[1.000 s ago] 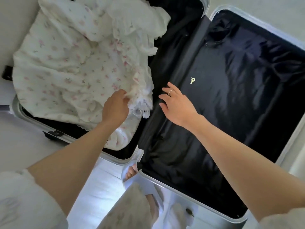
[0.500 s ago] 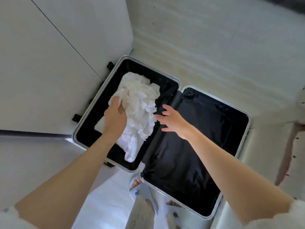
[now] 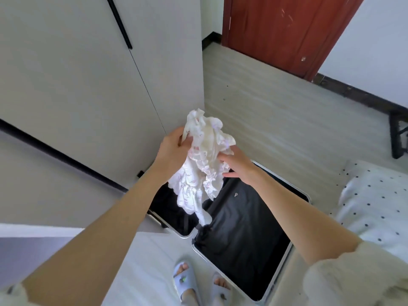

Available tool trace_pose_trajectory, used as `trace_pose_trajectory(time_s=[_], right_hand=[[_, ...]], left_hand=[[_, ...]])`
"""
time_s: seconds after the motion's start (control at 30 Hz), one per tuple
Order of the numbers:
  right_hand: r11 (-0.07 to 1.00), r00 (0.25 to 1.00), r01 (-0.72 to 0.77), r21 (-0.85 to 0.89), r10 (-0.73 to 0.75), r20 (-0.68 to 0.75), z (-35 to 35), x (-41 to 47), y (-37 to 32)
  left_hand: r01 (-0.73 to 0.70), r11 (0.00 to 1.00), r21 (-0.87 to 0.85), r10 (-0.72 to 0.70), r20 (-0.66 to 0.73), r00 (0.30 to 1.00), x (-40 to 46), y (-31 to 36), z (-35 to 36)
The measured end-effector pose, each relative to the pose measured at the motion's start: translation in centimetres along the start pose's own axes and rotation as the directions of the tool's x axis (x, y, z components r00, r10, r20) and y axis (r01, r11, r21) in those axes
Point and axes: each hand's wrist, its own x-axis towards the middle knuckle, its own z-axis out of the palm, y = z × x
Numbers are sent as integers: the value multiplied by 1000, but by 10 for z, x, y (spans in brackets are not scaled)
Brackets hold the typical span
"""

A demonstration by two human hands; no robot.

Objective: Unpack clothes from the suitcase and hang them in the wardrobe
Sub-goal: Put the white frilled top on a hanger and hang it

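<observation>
Both arms are stretched forward above the open suitcase (image 3: 242, 235). The white floral garment (image 3: 203, 160) is gripped at its top by the left hand (image 3: 174, 149) and held from the right by the right hand (image 3: 239, 166), fingers curled into the fabric, its hem hanging between them.

This is a bedroom in a home. A tall pale wardrobe (image 3: 88, 96) fills the left, a reddish wooden door (image 3: 284, 29) stands far across the pale wood-look floor (image 3: 276, 111), and polka-dot bedding (image 3: 375, 206) lies right, beside an open suitcase (image 3: 242, 235).

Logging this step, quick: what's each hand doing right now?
Left hand: grips the top of the white floral garment.
Right hand: fingers curled into the garment's side, holding it.
</observation>
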Motion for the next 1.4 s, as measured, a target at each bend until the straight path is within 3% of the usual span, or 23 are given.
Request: trace_pose_trajectory(time_s=[0.07, 0.13, 0.3, 0.4, 0.5, 0.63, 0.73, 0.83, 0.97, 1.07, 1.2, 1.3, 1.4], right_hand=[[914, 988, -151, 375, 131, 78, 1, -23, -11], [771, 963, -268, 577, 207, 171, 0, -34, -14], [813, 875, -458, 360, 341, 344, 31, -86, -3], [837, 878, -472, 275, 417, 236, 49, -118, 13], [913, 910, -401, 72, 387, 151, 63, -143, 26], [948, 944, -271, -165, 295, 147, 97, -211, 28], [913, 944, -150, -380, 246, 219, 131, -250, 24], [859, 884, -8, -512, 245, 398, 174, -286, 12], [844, 776, 178, -505, 195, 600, 226, -327, -15], [799, 682, 321, -508, 178, 710, 256, -349, -33], [723, 577, 462, -513, 194, 793, 309, -385, -57], [670, 518, 546, -504, 203, 831, 333, -402, -66], [641, 489, 594, -487, 194, 851, 362, -409, -76]], left_hand=[[-2, 1000, -7, 2, 71, 998, -27, 18, -19], [-6, 999, 32, 1, 161, 987, -48, 26, -25], [6, 988, 152, -71, 425, 902, -122, 20, -36], [6, 983, 181, -90, 458, 884, -165, 11, -52], [34, 976, 213, -135, 481, 867, -206, 6, -70], [125, 971, 206, -212, 479, 852, -275, -7, -108], [166, 962, 216, -246, 424, 872, -313, -30, -137], [276, 937, 213, -330, 287, 899, -350, -56, -167], [505, 862, -45, -506, -25, 862, -394, -71, -207], [568, 764, -306, -610, -58, 790, -417, -78, -236], [493, 553, -672, -638, 39, 769, -454, -94, -288], [447, 507, -737, -644, 22, 765, -465, -96, -309], [401, 529, -748, -701, -119, 703, -478, -95, -330]])
